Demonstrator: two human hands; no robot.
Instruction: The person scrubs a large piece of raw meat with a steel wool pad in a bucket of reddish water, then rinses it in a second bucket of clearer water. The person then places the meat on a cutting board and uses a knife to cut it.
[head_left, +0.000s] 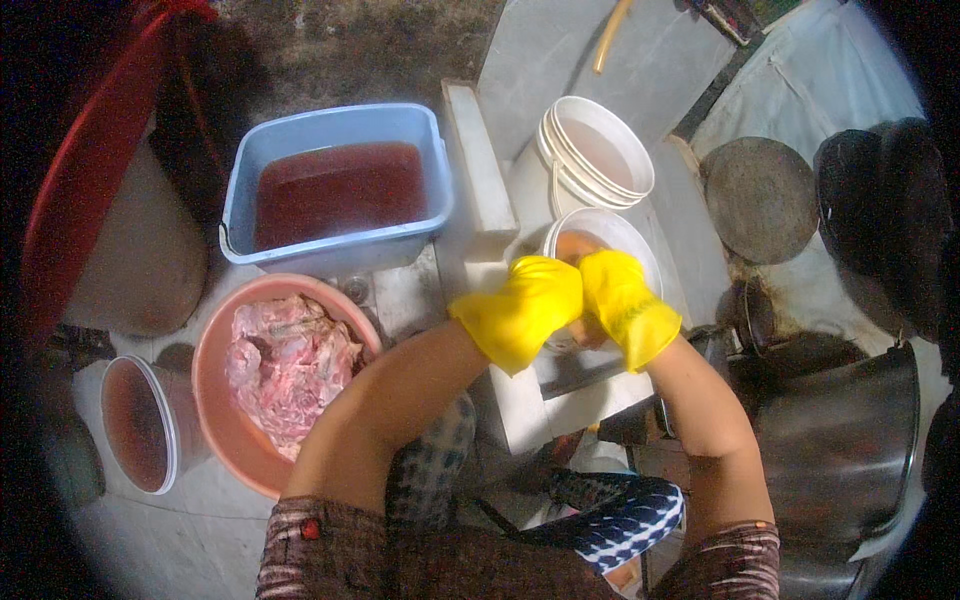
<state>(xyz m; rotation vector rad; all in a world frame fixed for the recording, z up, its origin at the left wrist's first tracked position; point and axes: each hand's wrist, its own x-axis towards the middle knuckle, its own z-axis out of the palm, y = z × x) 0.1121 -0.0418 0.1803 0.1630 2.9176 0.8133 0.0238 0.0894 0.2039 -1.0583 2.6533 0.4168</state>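
Note:
Both my hands wear yellow rubber gloves and are over a round white plastic tub (649, 244) near the middle of the view. My left hand (536, 300) reaches in from the left with its fingers bent down behind the glove's back. Close beside it, my right hand (626, 304) points into the same tub, its fingertips hidden. Orange-brown contents (576, 246) show in the tub past the gloves. What either hand grips cannot be seen. Left of my left forearm, a pinkish-orange basin (206, 375) holds raw meat pieces (292, 367).
A blue rectangular tub (341, 251) of dark red liquid stands behind the basin. A white bucket (551, 169) with cloudy liquid is behind the tub. A low white ledge (480, 169) divides the two sides. Another container (161, 427) stands far left, and a large metal pot (832, 435) at right.

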